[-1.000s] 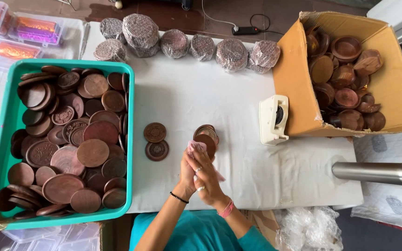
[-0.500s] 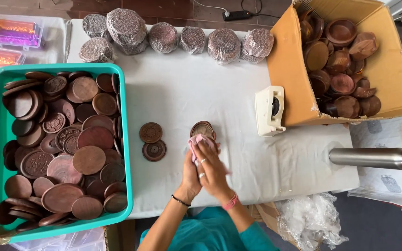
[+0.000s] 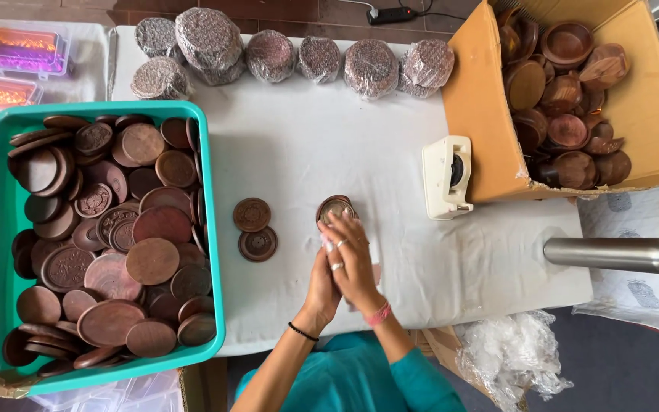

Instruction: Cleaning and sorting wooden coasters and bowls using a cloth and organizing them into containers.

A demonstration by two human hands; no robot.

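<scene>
Above the white-covered table (image 3: 306, 152), left hand (image 3: 322, 278) and right hand (image 3: 352, 255) jointly clasp 1 round brown wooden disc (image 3: 335, 206); an off-centre hold could let it fall.

The right hand (image 3: 354, 255) lies over the left hand (image 3: 322, 284), hiding its palm and most of its fingers. Under the right fingertips, the round wooden piece (image 3: 335, 207) shows only its far rim; whatever is pressed between the 2 palms cannot be made out. Right of the hands, the steel cylinder (image 3: 619, 255) runs off the picture's edge.
</scene>
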